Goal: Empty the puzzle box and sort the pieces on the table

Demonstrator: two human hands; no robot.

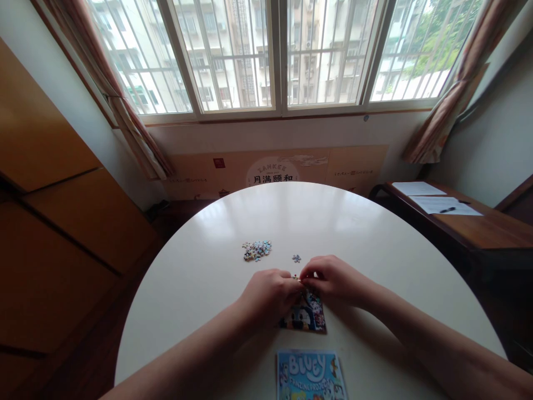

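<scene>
A partly assembled jigsaw puzzle with a dark, colourful picture lies on the white table. My left hand covers its upper left part, fingers curled in at the top edge; what they grip is hidden. Just to the right, my right hand pinches a small puzzle piece at that same edge, thumb and forefinger together. Beyond the hands sits a small cluster of puzzle pieces. Farther left is a loose heap of puzzle pieces.
A blue "Bluey" picture sheet lies near me, below the puzzle. The round white table has its curved edge toward the window. At right, a wooden side table bears papers and a pen. Orange cabinets stand left.
</scene>
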